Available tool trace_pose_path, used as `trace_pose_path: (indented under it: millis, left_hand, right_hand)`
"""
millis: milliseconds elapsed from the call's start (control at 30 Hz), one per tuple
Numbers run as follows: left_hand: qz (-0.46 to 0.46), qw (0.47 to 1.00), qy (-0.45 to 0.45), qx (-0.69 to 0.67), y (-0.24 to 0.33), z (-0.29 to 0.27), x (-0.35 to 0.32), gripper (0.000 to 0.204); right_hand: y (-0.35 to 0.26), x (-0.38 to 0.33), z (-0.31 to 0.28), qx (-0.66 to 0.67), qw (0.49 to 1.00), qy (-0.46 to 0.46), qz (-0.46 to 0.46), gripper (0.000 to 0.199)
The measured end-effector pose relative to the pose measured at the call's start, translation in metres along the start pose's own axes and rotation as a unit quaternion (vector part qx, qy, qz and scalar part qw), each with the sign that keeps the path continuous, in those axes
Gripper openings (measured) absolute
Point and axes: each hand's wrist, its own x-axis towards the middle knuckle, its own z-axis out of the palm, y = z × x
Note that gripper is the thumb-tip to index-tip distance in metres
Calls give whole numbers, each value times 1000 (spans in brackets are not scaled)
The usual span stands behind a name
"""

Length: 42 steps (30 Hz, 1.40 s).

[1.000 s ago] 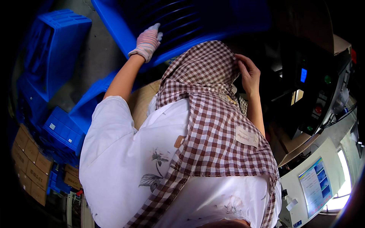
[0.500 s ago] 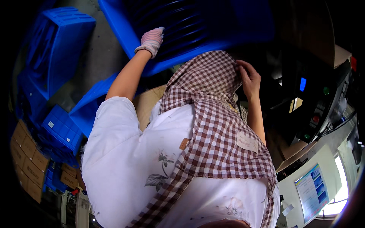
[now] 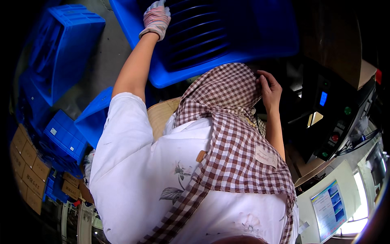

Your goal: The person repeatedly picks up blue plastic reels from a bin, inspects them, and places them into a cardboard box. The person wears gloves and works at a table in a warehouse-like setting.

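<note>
At far left a big blue plastic crate (image 3: pixel 61 49) stands tilted, its contents hidden. The gloved left hand (image 3: pixel 156 18) curls over the rim of the large ribbed blue plastic bin (image 3: pixel 211 44) at top centre; it looks stiff, light, best gripped by that rim, its inside seemingly bare. The bare right hand (image 3: pixel 269 87) pinches the brown checked cloth headscarf (image 3: pixel 227 93).

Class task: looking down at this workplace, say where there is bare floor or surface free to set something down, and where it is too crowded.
One free patch shows: the grey floor strip between the left blue crate and the big ribbed blue crate that the gloved left hand grips. Lower left is crowded with cardboard boxes and small blue bins. The right side is packed with machine controls.
</note>
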Motion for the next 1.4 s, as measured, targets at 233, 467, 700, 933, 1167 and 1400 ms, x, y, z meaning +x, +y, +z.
trace_pose_path:
  millis: [233,467,700,933,1167,1400]
  left_hand:
    - [-45,996,-74,5,-39,-7,-9,37]
    - [60,997,56,11,-17,-43,36,58]
    - [-36,992,-77,88,4,-18,93,76]
    - [-77,982,-163,51,0,-62,79,66]
    - [-36,989,-142,32,9,-64,107,74]
    - [-83,949,-300,56,8,-71,111,75]
  right_hand:
    - [-11,2,0,-43,999,21,16,19]
    - [-13,-1,7,-45,996,82,-6,18]
    - [-10,-4,6,-42,995,91,-27,18]
    - [-4,-3,9,-28,994,105,-10,18]
    - [-6,-2,9,-34,993,112,-15,17]
    - [4,-4,11,-32,991,129,-1,17]
